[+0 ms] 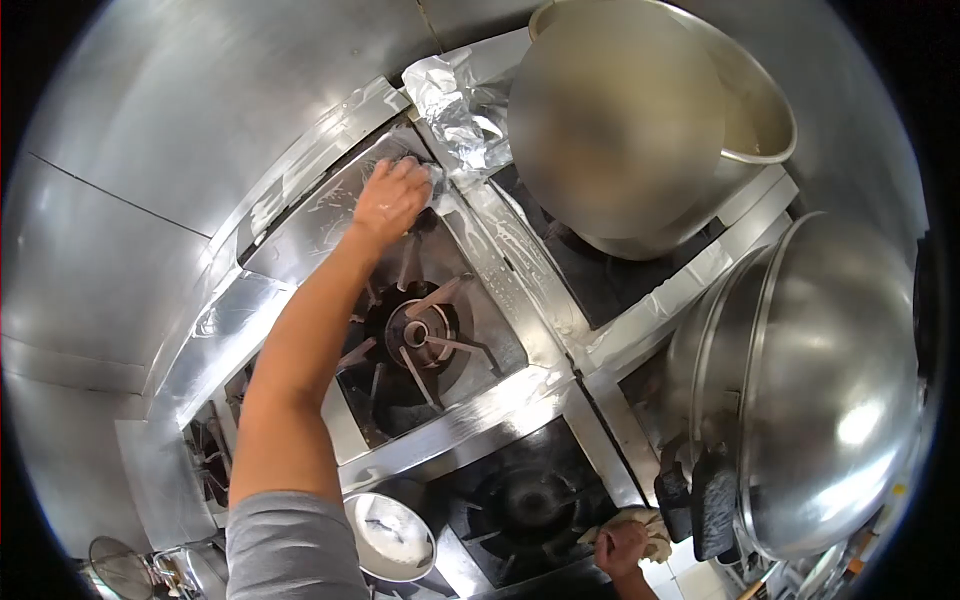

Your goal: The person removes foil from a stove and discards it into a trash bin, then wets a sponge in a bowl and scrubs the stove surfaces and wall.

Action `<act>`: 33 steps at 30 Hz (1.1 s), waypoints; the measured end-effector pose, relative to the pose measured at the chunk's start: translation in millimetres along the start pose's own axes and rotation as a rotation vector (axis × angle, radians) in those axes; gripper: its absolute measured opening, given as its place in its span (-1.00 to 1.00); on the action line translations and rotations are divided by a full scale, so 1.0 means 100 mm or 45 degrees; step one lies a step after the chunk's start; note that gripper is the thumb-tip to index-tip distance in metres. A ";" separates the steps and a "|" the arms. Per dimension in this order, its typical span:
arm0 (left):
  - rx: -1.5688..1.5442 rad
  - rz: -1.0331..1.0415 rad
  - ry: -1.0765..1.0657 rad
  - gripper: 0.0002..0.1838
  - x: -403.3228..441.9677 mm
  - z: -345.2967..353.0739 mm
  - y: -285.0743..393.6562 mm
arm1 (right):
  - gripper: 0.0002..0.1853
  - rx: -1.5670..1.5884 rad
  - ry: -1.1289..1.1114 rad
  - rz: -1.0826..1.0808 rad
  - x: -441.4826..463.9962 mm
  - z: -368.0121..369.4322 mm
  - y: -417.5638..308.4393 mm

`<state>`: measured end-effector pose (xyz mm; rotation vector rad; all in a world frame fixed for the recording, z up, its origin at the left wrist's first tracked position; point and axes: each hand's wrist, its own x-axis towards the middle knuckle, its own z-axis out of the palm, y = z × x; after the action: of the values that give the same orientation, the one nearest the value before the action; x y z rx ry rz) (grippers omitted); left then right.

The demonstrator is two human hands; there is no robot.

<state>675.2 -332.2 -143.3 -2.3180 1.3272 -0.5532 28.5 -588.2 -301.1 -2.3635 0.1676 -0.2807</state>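
My left hand [392, 197] reaches far forward onto the metal panel [310, 215] behind the back burner. Its fingers are curled down over something shiny or translucent that I cannot make out, and whitish suds streak the metal around it. Just below that hand lies the burner [416, 333] with its grate arms. At the bottom right, my right hand [622, 548] is closed on a beige cloth [655, 535] by the stove's front edge. A white bowl [390, 537] with whitish, foamy contents sits near the front, below my left forearm.
Crumpled foil [455, 110] lies at the back, beside a large pot [765, 110] partly covered by a blurred patch. Big domed metal vessels [835, 390] with dark handles crowd the right side. Another burner [530, 500] is at the front. A strainer [120, 567] shows at bottom left.
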 end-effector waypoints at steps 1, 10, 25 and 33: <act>0.007 0.014 -0.017 -0.76 -0.01 -0.05 -0.04 | -0.86 0.011 0.013 -0.014 -0.01 0.00 0.05; 0.005 0.068 0.004 -0.74 0.06 0.12 -0.01 | -0.88 0.057 0.006 0.033 0.10 -0.09 -0.09; 0.246 0.274 -0.269 -0.86 -0.30 -0.26 -0.36 | -0.88 0.035 -0.011 0.116 0.09 -0.08 -0.11; 0.003 0.134 -0.112 -0.78 -0.45 -0.09 -0.29 | -0.88 0.045 -0.048 0.003 0.02 -0.07 -0.03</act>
<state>670.5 -280.9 -126.7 -2.2288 1.3966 -0.4145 29.1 -591.2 -294.4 -2.3317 0.1465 -0.2361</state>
